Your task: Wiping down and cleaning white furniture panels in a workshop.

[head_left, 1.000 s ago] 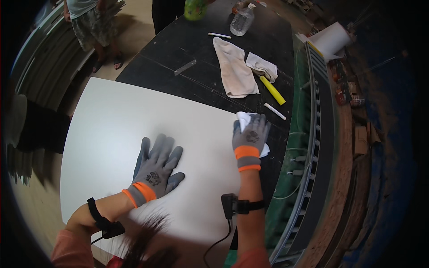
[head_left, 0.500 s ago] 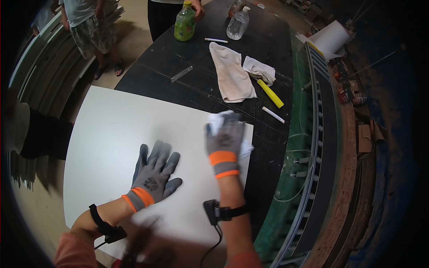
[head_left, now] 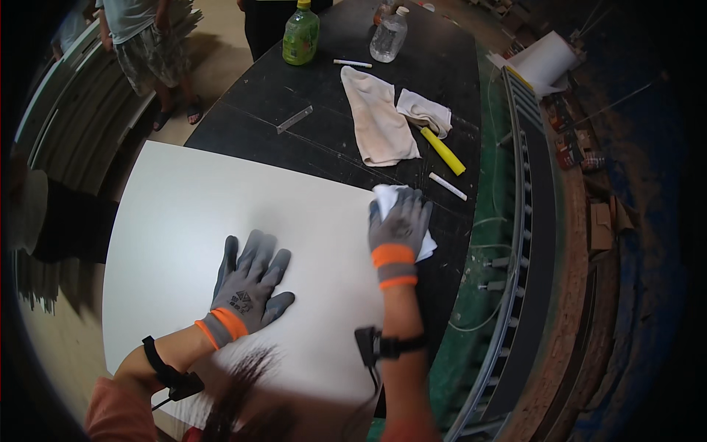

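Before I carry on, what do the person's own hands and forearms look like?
The left hand and right hand wear grey work gloves with darker fingers, dark prints on the backs and orange-and-grey banded cuffs. Each forearm carries a black strap with a black box and thin dark cable. The sleeves are salmon-coloured.

Left glove (head_left: 249, 291) and right glove (head_left: 401, 223) are grey, cuffs (head_left: 222, 327) banded orange and grey. Panel (head_left: 177, 228) plain white, cloth (head_left: 426, 248) white. Desk (head_left: 317, 147) black with pale scratches. Towel (head_left: 377, 121) beige, tube (head_left: 444, 152) yellow. Bottle (head_left: 300, 38) green, cap (head_left: 303, 4) yellow. Shorts (head_left: 151, 62) camouflage-patterned. Sleeve (head_left: 121, 412) coral.
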### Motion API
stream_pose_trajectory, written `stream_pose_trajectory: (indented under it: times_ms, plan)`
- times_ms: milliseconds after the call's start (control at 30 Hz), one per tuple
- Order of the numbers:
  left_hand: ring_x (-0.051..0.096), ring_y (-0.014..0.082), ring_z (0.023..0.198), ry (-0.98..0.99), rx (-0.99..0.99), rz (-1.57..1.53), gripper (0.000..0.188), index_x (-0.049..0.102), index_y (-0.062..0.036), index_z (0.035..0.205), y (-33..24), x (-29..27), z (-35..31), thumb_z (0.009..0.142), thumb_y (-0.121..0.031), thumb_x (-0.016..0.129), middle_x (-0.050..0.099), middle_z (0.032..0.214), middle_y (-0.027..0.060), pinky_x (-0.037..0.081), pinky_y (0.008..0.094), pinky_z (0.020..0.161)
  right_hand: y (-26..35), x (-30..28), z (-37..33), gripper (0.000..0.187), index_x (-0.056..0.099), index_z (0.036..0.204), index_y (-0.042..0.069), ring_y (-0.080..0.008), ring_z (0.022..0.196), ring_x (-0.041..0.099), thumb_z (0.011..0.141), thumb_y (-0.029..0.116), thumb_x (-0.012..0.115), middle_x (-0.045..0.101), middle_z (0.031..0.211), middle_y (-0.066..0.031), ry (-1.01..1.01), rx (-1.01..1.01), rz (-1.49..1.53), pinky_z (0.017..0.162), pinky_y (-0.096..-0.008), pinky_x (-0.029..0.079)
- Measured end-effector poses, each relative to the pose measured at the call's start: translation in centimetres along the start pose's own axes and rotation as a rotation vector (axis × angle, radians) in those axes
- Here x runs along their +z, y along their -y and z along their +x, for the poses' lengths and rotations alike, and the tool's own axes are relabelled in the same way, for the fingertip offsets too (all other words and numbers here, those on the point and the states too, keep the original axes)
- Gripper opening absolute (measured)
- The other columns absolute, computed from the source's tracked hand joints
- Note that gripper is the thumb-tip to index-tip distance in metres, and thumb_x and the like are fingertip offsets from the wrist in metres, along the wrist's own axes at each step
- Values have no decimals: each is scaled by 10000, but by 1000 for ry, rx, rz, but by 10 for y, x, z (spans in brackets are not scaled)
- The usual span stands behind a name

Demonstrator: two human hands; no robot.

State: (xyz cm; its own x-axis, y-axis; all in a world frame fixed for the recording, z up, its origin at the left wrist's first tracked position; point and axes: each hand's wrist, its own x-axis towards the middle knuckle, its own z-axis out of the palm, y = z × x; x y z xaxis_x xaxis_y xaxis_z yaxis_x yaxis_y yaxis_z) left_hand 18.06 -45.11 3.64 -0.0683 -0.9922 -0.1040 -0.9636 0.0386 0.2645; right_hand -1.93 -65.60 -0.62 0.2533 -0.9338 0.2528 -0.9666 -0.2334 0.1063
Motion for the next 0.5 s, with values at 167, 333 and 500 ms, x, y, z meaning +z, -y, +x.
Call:
stream_pose_trajectory:
  times_ms: [167,333,500]
  plan:
    - [129,423,1465,34,-54,3,731,363,-17,1457,14,2,-8,912,-491,474,263,1529,271,-30,606,1153,30,-17,-18,680,444,1388,-37,-304,1422,309,936,471,458,435,1467,-190,98,-182,58,1205,-472,104]
    - [131,421,1464,24,-26,-8,729,359,-25,1460,6,1,-5,913,-492,479,259,1534,263,-22,608,1153,1,-2,-3,529,539,1224,-92,-345,1334,422,905,327,585,527,1344,-235,-153,-128,185,1168,-490,234]
    - [143,421,1462,21,-14,-42,722,362,-36,1458,6,4,-1,909,-487,492,269,1529,257,-12,611,1153,-10,-13,-8,590,496,1298,-102,-326,1373,371,897,324,572,487,1385,-228,-28,-126,246,1189,-481,188]
